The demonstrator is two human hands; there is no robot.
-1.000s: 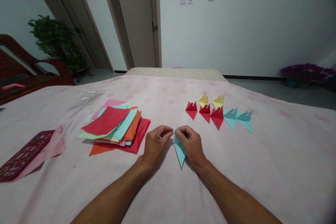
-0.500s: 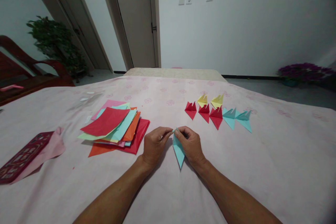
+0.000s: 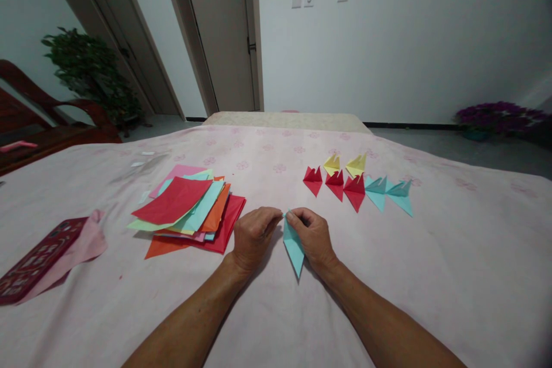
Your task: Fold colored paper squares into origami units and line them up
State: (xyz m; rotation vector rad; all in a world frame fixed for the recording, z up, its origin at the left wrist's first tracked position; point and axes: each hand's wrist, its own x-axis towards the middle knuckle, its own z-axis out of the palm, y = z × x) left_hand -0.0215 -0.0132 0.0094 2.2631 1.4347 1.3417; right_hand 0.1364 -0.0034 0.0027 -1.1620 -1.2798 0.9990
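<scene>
A folded light-blue paper [image 3: 294, 247] hangs point-down between my hands, near the middle of the cloth. My right hand [image 3: 314, 238] pinches its upper end between thumb and forefinger. The fingertips of my left hand [image 3: 255, 237] are pressed together at the paper's top left corner, where a tiny tip shows. Beyond my right hand lie folded paper figures: red ones [image 3: 355, 191], yellow ones [image 3: 356, 165] and light-blue ones [image 3: 401, 195]. To the left of my left hand is a loose pile of coloured sheets, a red sheet [image 3: 175, 200] on top.
A dark red patterned packet [image 3: 37, 259] lies on pink paper [image 3: 88, 241] at the left. Small white pieces [image 3: 137, 164] lie behind the pile. The pink flowered tablecloth [image 3: 466, 253] has soft folds. A wooden chair [image 3: 56, 121] stands beyond at the left.
My left hand's fingers have shifted slightly and look straighter. The lower point of the light-blue paper has swung a little to the right. My right hand has hardly moved.
</scene>
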